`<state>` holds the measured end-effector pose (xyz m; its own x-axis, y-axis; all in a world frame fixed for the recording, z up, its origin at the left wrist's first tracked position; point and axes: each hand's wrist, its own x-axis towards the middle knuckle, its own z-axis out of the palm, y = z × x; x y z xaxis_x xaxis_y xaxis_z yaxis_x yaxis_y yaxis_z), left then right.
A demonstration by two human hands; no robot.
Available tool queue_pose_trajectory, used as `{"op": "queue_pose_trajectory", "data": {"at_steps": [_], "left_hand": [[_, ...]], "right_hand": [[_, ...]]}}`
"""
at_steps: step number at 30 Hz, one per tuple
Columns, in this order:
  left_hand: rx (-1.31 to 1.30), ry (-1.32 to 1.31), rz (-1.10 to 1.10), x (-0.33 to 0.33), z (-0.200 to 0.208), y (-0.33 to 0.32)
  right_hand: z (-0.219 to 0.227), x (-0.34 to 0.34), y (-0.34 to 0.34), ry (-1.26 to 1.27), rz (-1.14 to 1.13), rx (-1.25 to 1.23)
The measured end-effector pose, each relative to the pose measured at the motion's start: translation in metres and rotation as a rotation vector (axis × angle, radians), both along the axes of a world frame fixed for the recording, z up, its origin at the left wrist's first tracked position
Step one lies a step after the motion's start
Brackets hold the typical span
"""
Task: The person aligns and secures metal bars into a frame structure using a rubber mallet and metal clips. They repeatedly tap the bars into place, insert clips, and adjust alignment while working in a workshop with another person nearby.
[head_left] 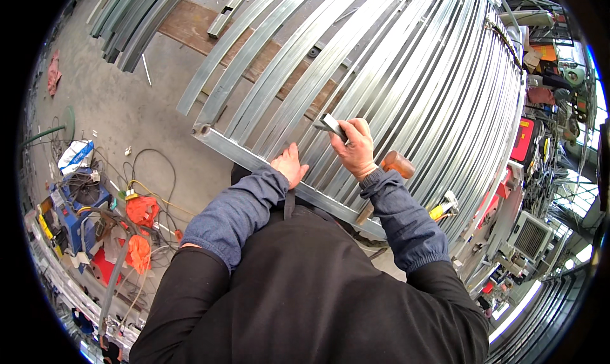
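My right hand (pixel 356 150) is closed round a short piece of square metal tube (pixel 333 127), its hollow end tilted up, above the row of bars. Lower and to the left, my left hand (pixel 291 165) lies with fingers stretched out over the frame's near rail (pixel 244 153) and the ends of the bars beside it. Many long, shiny metal bars (pixel 318 65) run side by side away from this rail. A mallet with an orange-brown head (pixel 398 164) rests on the bars by my right wrist. Part of its handle is hidden under my right sleeve.
A yellow power tool (pixel 443 206) lies on the bars at right. Loose metal profiles (pixel 140 24) are stacked far left. Cables, orange cloth (pixel 141 211) and a blue machine (pixel 79 214) cover the floor at left. A red case (pixel 523 139) stands among clutter at far right.
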<state>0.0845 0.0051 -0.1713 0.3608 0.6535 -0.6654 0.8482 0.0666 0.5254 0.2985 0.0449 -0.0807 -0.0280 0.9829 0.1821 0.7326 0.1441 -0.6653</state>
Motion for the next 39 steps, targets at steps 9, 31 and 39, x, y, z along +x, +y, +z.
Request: {"op": "queue_pose_trajectory", "data": {"at_steps": [9,31,39], "left_hand": [[0.376,-0.313,0.009,-0.023,0.010,-0.011],[0.526,0.015,0.050,-0.074,0.002,0.016],[0.539,0.035,0.062,-0.071,-0.004,0.011]], "right_hand": [[-0.021,-0.016,0.025,-0.048,0.151,0.025],[-0.073,-0.019,0.022,-0.133,0.199,-0.066],[-0.089,-0.021,0.025,-0.146,0.172,-0.057]]}}
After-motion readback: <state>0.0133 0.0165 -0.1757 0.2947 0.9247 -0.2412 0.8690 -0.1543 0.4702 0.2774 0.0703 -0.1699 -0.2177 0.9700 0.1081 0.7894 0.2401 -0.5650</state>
